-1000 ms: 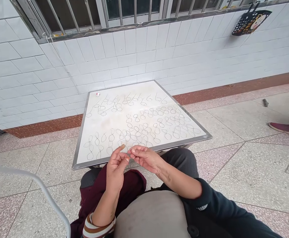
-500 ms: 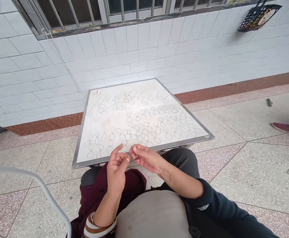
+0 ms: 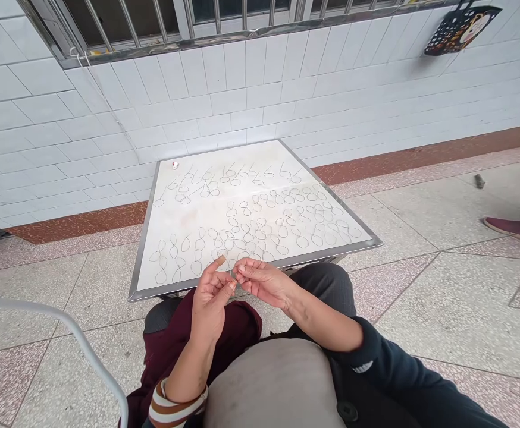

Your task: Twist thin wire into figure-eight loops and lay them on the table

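Close together above the near edge of the white table, my two hands pinch a thin wire that barely shows between the fingertips. My left hand has thumb and a finger pressed together, its index finger raised. Thumb and fingers of my right hand close on the wire from the other side. Many thin wires bent into figure-eight loops lie across the near and right parts of the table. Farther back are wires with a single loop and a straight tail.
A small red-and-white object sits at the table's far left corner. Behind stands a tiled wall with a barred window and a hanging dark bag. A grey curved tube is at lower left. Someone's shoe shows at right.
My hands stay almost in place, with the fingertips drawn slightly closer together. The whole view has shifted slightly.
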Available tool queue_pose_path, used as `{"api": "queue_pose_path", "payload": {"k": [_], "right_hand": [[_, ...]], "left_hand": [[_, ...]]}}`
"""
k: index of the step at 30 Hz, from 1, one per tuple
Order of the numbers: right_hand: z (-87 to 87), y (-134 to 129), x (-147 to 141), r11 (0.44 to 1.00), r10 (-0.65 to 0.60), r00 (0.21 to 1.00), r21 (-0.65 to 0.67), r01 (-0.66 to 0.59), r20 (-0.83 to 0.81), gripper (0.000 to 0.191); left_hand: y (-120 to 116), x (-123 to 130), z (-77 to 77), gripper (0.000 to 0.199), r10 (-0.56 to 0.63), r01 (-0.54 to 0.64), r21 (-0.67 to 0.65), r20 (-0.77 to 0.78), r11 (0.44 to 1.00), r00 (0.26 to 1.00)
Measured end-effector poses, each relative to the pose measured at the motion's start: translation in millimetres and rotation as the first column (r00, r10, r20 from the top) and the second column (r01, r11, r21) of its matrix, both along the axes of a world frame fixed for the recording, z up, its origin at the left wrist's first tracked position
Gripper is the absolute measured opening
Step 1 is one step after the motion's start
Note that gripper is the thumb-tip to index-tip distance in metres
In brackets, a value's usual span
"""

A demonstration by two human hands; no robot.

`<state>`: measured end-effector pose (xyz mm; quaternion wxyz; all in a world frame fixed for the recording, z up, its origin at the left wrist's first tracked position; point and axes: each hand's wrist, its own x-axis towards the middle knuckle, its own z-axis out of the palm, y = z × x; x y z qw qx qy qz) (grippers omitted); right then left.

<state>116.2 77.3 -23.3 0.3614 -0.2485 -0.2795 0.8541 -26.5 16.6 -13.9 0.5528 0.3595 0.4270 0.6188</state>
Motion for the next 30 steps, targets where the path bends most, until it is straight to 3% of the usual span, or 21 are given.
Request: {"api": "queue_pose_path", "payload": {"k": [11, 13, 20, 30], "right_hand": [[6.4, -9.8, -12.9, 0.984, -0.174, 0.985, 0.028, 0.175, -0.017, 0.028], [8.4, -9.2, -12.1, 0.988, -0.150, 0.989, 0.031, 0.150, -0.019, 0.027], [14.0, 2.5, -4.8, 0.985, 0.112, 0.989, 0.120, -0.124, 0.099, 0.031], [7.5, 7.1, -3.7, 0.977, 0.095, 0.970, 0.167, -0.134, 0.226, 0.035]], "left_hand": [[1.2, 1.1, -5.6, 0.045, 0.063, -0.061, 0.092, -0.018, 0.994, 0.998], [0.7, 1.8, -5.0, 0.045, 0.077, -0.074, 0.099, -0.032, 0.992, 0.997], [-0.2, -2.0, -2.1, 0.048, 0.059, -0.052, 0.087, -0.074, 0.995, 0.996], [2.7, -11.5, -5.6, 0.059, 0.041, -0.042, -0.004, -0.187, 0.999, 0.982]]}}
